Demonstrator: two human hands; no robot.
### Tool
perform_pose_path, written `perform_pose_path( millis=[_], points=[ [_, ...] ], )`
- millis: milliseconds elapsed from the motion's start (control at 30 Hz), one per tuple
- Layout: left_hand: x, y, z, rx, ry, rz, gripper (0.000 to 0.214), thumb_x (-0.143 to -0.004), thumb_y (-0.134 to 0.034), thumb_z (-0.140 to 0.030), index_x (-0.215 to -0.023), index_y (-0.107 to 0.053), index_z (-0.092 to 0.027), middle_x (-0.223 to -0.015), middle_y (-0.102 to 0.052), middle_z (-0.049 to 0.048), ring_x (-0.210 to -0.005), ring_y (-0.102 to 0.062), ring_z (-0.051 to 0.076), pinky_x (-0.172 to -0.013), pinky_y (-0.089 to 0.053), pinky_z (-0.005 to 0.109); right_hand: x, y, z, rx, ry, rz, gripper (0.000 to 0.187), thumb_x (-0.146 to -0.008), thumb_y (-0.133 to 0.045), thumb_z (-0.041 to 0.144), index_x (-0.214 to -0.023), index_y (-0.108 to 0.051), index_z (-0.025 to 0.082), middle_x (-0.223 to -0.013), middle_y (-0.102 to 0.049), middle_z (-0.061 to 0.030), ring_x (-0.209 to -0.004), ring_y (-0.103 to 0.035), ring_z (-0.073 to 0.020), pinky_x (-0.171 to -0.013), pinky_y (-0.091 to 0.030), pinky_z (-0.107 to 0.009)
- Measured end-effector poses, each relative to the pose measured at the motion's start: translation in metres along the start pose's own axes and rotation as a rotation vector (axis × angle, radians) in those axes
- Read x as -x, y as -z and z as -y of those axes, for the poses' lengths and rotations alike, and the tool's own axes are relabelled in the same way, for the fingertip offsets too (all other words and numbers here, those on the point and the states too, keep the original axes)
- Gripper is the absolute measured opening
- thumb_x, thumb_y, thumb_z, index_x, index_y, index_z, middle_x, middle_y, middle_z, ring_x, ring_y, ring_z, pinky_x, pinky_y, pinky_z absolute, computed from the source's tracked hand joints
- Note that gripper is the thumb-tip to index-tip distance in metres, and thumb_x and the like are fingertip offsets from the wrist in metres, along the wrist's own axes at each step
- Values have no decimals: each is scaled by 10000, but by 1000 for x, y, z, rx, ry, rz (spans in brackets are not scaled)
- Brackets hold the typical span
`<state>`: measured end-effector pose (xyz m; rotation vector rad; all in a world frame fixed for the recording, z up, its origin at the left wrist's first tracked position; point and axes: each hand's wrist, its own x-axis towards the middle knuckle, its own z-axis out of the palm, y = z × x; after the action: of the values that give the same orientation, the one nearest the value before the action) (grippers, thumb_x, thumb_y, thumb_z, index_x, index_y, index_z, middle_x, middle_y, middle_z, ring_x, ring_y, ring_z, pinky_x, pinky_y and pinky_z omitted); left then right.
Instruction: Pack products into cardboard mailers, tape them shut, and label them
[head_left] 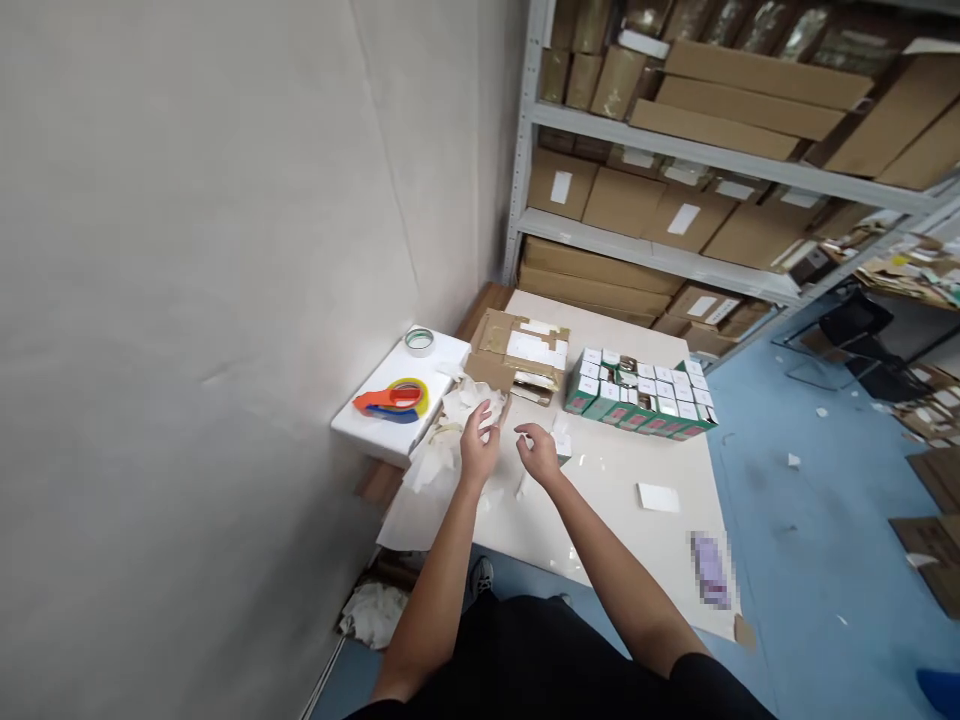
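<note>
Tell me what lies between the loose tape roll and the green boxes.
In the head view, brown cardboard lies between the tape roll and the green boxes.

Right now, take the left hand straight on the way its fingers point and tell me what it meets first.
The left hand would probably meet the crumpled white paper just beyond its fingertips, though its height above the table is unclear from this view.

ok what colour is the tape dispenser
The tape dispenser is mainly orange-red and blue; head view.
</note>
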<state>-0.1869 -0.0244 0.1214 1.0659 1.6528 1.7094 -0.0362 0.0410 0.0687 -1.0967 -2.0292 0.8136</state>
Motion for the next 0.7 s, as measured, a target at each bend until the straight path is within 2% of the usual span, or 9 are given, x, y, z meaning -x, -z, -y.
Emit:
perform_pose_path(
  millis=[167, 267, 367, 500, 600, 700],
  points=[
    [0, 87, 1, -56, 28, -181, 431, -958, -543, -232, -1384, -612, -242, -1405, -637, 109, -1238, -640, 245, -1008, -548, 370, -53, -74, 56, -26, 113, 206, 315, -881, -594, 236, -1162, -735, 222, -1162, -750, -98, -1025, -711, -257, -982, -576, -437],
    [15, 138, 4, -116, 49, -307, 421, -956, -564, -250, -1374, -622, -243, -1390, -649, 111, -1225, -647, 250, -978, -562, 364, -85, -124, 86, -21, 237, 291, 358, -853, -636, 223, -1201, -722, 213, -1230, -733, -108, -1120, -691, -273, -1046, -542, -442],
    [36, 177, 5, -169, 71, -430, 412, -953, -567, -249, -1360, -628, -239, -1390, -655, 112, -1203, -660, 244, -985, -562, 372, -114, -171, 112, -8, 326, 388, 358, -805, -705, 214, -1163, -717, 198, -1271, -715, -128, -1240, -636, -308, -1108, -488, -465],
    [60, 210, 2, -188, 85, -532, 400, -954, -561, -247, -1348, -633, -228, -1368, -670, 120, -1160, -682, 233, -993, -564, 379, -135, -216, 131, 88, 266, 519, 178, -706, -799, 171, -837, -679, 187, -991, -758, -135, -1098, -687, -350, -1041, -513, -491],
    [69, 226, -3, -195, 89, -581, 388, -951, -580, -262, -1334, -643, -237, -1332, -688, 116, -1151, -689, 235, -975, -574, 372, -136, -231, 133, 43, 272, 458, 227, -687, -828, 183, -752, -612, 207, -861, -734, -103, -1063, -685, -347, -1041, -502, -494],
    [70, 235, -7, -192, 89, -604, 387, -948, -577, -256, -1328, -644, -237, -1302, -699, 119, -1159, -685, 238, -951, -582, 370, -128, -229, 129, -1, 262, 368, 226, -700, -811, 182, -766, -598, 215, -843, -709, -90, -1059, -672, -345, -1034, -494, -513]
  ],
)
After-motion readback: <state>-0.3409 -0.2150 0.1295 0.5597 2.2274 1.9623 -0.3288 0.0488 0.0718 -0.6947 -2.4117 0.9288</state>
